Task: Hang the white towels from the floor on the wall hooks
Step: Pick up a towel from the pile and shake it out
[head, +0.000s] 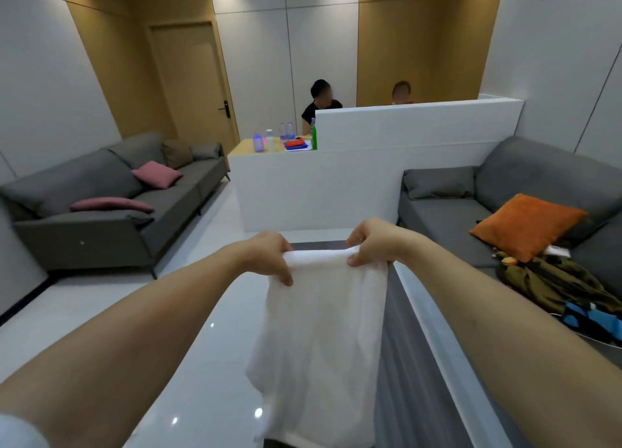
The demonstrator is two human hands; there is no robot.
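Head view: white towel [323, 330] hanging between left hand [269, 257] and right hand [372, 242].

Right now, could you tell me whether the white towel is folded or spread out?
Spread out: the white towel hangs open from its top edge, held between left hand and right hand.

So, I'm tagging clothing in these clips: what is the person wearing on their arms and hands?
Very little. Both forearms are bare, and the left hand and right hand have no gloves, and no watch or bracelet shows at the wrists. The only clothing in view is a white sleeve edge high on the left arm, at the bottom left corner.
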